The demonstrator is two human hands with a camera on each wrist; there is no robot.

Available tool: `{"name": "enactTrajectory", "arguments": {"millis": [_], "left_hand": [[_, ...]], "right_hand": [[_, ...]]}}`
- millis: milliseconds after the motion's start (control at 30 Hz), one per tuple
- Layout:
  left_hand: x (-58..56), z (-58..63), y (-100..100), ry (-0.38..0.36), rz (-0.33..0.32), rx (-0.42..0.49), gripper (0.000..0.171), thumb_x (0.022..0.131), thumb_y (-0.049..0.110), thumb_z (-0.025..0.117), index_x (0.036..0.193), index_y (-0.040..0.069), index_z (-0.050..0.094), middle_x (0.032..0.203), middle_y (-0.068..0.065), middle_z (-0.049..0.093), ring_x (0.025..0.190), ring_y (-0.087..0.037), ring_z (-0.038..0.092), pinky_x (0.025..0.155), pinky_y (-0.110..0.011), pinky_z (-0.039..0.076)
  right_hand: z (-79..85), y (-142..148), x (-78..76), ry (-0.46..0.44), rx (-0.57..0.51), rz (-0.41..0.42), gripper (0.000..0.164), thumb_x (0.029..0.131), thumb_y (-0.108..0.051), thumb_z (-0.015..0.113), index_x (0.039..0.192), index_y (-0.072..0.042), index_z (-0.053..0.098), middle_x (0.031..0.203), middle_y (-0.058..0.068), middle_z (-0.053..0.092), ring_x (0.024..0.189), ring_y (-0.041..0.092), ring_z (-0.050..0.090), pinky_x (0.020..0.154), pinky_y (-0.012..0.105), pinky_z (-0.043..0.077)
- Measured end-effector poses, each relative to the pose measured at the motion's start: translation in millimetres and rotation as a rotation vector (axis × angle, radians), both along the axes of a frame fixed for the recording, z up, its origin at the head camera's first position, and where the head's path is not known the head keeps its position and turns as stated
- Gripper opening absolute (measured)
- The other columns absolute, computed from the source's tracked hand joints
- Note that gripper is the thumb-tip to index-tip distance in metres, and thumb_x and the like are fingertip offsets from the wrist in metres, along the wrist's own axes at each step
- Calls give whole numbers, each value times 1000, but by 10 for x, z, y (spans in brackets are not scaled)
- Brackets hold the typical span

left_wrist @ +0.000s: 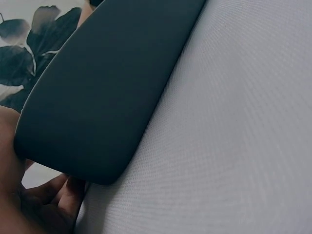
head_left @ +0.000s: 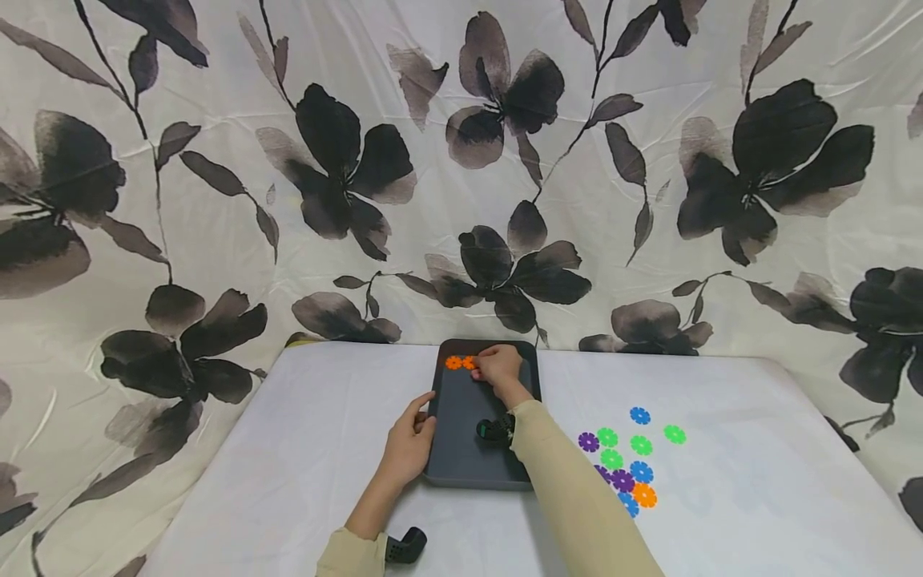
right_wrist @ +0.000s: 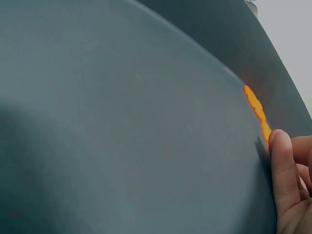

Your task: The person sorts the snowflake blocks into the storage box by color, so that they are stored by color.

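A dark grey rectangular tray (head_left: 479,473) lies on the white table. My left hand (head_left: 409,445) holds its left side, with curled fingers (left_wrist: 68,197) against the outer wall in the left wrist view. At the tray's far end, my right hand (head_left: 499,367) pinches an orange notched disc (head_left: 469,363) between thumb and fingers, which partly cover it. Another orange notched disc (head_left: 453,363) lies just left of it, by the far wall. From the right wrist, an orange edge (right_wrist: 257,109) shows along the tray wall, right at the thumb tip.
Right of the tray, loose notched discs are spread on the table: green (head_left: 641,445), blue (head_left: 639,416), purple (head_left: 588,441) and one orange (head_left: 645,495). My right forearm partly covers this group. A flower-patterned cloth (head_left: 433,200) hangs behind the table.
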State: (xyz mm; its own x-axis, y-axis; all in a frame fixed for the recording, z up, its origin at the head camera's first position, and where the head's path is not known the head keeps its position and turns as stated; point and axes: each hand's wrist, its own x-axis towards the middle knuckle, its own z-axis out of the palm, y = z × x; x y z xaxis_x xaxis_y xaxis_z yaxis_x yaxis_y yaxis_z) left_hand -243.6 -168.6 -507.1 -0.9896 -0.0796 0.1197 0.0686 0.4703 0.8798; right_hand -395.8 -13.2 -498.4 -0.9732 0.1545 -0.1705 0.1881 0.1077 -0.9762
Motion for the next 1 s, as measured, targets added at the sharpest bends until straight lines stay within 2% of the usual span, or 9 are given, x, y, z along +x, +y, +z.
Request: {"name": "enactTrajectory", "arguments": {"millis": [400, 633, 833, 1000], "left_hand": [[9, -9, -12, 10, 0, -12, 42, 100, 10, 50, 142, 12, 49, 112, -16, 62, 89, -20, 59, 74, -38, 49], [-2, 16, -20, 20, -15, -10, 42, 100, 10, 50, 142, 13, 49, 108, -14, 63, 85, -19, 56, 73, -36, 47], [-10, 17, -30, 21, -22, -7, 42, 100, 10, 50, 142, 12, 49, 104, -12, 62, 82, -18, 55, 71, -36, 45], [-2, -6, -38, 11, -17, 0, 42, 100, 10, 50, 143, 13, 49, 106, -12, 63, 83, -18, 56, 71, -36, 46]], "right_hand": [[-6, 8, 3, 7, -8, 16, 10, 84, 3, 72, 93, 5, 69, 81, 17, 64, 48, 11, 61, 50, 24, 52], [-6, 63, 38, 47, -83, 71, 12, 87, -2, 71, 97, 4, 68, 83, 18, 67, 54, 12, 63, 54, 25, 53], [108, 117, 66, 28, -127, 154, 17, 89, -9, 71, 101, 2, 69, 93, 21, 67, 57, 12, 60, 56, 25, 52], [303, 219, 93, 31, -106, 260, 24, 90, -12, 70, 109, 1, 67, 99, 19, 64, 63, 14, 61, 63, 29, 53]]}}
